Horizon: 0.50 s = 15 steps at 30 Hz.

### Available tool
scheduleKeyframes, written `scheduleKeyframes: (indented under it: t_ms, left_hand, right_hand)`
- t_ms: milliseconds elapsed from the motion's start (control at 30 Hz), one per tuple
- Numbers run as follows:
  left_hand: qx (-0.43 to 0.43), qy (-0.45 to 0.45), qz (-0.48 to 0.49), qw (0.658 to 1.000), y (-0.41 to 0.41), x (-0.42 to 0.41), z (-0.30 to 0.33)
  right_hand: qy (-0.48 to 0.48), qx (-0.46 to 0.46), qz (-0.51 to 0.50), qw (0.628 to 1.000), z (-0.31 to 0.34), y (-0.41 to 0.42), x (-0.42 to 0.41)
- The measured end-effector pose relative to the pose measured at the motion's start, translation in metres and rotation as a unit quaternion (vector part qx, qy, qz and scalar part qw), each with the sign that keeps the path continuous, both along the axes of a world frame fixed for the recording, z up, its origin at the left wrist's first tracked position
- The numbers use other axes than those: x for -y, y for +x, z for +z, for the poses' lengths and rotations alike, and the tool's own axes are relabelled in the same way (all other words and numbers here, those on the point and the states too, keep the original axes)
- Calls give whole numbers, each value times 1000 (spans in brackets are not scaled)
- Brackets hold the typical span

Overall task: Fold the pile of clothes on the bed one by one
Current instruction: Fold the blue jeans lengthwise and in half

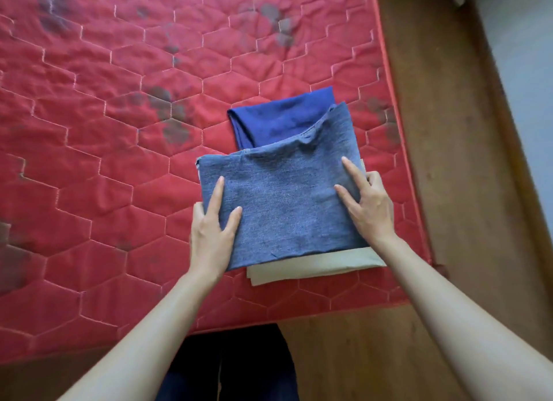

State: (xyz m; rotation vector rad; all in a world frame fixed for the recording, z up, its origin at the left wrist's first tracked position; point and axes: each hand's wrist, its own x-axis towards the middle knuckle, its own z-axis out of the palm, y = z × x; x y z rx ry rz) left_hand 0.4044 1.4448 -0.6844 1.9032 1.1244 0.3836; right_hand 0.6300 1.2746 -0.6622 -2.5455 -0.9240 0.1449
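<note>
Head view: folded denim cloth (281,203) lies between both hands — left hand (211,236) grips its 9 o'clock edge, right hand (369,206) its 3 o'clock edge — atop a beige cloth (314,266) on the mattress (104,131).

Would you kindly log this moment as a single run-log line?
stage: stacking | left hand: holds denim fold edge | right hand: holds opposite edge | under: beige fold | behind: dark blue fold | surface: red mattress
</note>
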Motion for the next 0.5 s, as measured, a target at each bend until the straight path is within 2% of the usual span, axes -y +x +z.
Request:
scheduleKeyframes:
  t_ms: [267,500]
  left_hand:
    - [-7,-1,-24,1000,40,61,-37]
    - [-84,-8,-43,996,27,70,-77]
  right_hand:
    - [-11,-35,-26,999,-43,36,80]
    - [-55,-146,-30,987,-99,38,97]
